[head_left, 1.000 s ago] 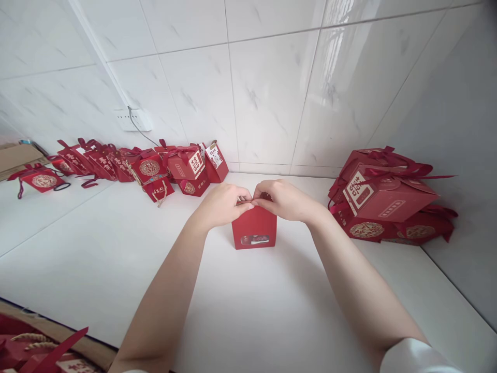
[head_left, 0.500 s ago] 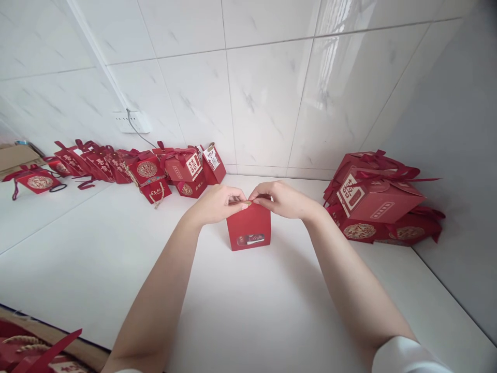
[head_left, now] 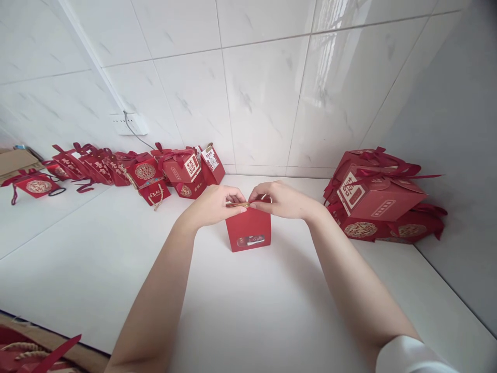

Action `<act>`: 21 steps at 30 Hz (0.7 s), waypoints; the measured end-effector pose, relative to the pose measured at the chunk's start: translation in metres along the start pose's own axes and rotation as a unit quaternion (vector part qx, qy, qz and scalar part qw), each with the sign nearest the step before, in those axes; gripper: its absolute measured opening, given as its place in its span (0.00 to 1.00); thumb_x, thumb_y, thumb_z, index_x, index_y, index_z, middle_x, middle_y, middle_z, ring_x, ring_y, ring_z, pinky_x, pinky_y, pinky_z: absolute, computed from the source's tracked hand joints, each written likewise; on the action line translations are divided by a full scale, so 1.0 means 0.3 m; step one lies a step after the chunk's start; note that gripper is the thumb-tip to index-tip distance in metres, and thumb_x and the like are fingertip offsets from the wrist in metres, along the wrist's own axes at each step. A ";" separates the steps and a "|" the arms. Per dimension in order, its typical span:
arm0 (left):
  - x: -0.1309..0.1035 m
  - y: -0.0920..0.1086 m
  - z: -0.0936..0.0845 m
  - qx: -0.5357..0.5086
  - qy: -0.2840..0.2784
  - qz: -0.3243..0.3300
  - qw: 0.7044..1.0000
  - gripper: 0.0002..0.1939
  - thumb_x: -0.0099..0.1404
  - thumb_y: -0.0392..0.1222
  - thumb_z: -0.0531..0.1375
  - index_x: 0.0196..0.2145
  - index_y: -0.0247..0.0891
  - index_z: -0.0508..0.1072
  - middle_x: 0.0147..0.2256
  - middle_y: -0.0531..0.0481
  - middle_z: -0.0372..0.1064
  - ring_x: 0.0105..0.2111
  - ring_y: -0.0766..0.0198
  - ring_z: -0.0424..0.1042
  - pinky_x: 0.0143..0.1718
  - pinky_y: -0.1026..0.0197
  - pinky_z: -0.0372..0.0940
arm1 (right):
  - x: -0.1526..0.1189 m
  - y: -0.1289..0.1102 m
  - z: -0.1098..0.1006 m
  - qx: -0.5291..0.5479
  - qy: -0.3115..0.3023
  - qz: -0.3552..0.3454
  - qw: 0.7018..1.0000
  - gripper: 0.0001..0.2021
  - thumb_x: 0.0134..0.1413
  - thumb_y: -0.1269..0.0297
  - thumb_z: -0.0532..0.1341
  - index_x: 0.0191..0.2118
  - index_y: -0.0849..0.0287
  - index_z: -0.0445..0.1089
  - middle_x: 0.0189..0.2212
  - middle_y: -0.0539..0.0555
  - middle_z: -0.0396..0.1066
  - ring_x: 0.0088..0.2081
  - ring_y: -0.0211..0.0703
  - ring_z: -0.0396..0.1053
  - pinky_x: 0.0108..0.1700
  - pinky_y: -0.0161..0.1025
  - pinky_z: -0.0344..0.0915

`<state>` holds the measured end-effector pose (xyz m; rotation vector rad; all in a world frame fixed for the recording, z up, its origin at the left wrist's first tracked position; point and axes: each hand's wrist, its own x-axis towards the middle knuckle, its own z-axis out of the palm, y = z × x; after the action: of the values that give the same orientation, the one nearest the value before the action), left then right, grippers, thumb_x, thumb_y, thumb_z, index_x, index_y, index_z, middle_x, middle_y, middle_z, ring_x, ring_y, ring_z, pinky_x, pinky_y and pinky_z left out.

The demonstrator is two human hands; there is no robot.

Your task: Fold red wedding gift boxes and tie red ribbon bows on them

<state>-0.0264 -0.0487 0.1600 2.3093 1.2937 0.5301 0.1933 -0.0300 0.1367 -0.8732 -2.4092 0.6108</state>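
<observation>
A red paper gift box (head_left: 248,225) stands upright on the white table (head_left: 233,305). Small items show through a clear window low on its front. Both hands pinch its top edge, their fingertips almost touching at the middle. My left hand (head_left: 213,205) is closed on the left part of the edge, thumb in front and fingers behind. From the right, my right hand (head_left: 282,200) closes on the same edge in a like pinch. A thin gold-coloured strip shows along the top between the thumbs. Fingers hide most of that edge.
Several red gift boxes with ribbons (head_left: 182,168) line the tiled wall at the left. More red boxes (head_left: 382,199) are stacked at the right by the grey wall. A wall socket (head_left: 130,124) has a cable. A carton (head_left: 50,336) of red packages sits front left.
Both hands stay on the top of the box. The gold-coloured strip between the thumbs shows a little more. The view has shifted slightly.
</observation>
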 end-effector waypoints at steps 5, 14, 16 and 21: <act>-0.002 -0.005 0.006 0.057 0.023 -0.005 0.998 0.11 0.62 0.48 0.59 0.32 0.42 0.79 0.27 0.52 0.75 0.27 0.63 0.71 0.26 0.62 0.61 | 0.017 -0.002 0.038 -0.020 0.031 -0.008 0.999 0.07 0.59 0.65 0.57 0.31 0.58 0.71 0.25 0.48 0.70 0.25 0.35 0.61 0.29 0.34 0.54; 0.123 -0.171 0.146 -0.167 0.286 0.023 0.943 0.19 0.62 0.53 0.62 0.47 0.41 0.71 0.45 0.46 0.75 0.46 0.57 0.74 0.49 0.56 0.67 | 0.068 0.101 0.108 0.106 0.281 0.043 0.953 0.12 0.60 0.55 0.58 0.44 0.56 0.70 0.40 0.54 0.76 0.40 0.44 0.71 0.44 0.39 0.64; 0.150 -0.234 0.228 -0.196 0.340 0.003 0.920 0.22 0.65 0.54 0.58 0.52 0.40 0.67 0.48 0.44 0.74 0.49 0.57 0.72 0.54 0.54 0.65 | 0.080 0.157 0.175 0.169 0.338 0.098 0.921 0.22 0.60 0.50 0.57 0.55 0.55 0.63 0.44 0.56 0.75 0.44 0.46 0.71 0.48 0.42 0.65; 0.161 -0.354 0.391 -0.232 0.264 -0.078 0.933 0.27 0.69 0.62 0.46 0.54 0.41 0.66 0.49 0.43 0.73 0.49 0.54 0.73 0.51 0.53 0.67 | 0.049 0.282 0.335 0.249 0.267 0.200 0.909 0.29 0.63 0.40 0.47 0.63 0.50 0.55 0.57 0.56 0.68 0.55 0.52 0.67 0.56 0.48 0.62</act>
<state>-0.0151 0.0206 0.0102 1.7109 1.3734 1.3085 0.1629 0.0148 0.0162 -1.1286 -1.4953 0.9405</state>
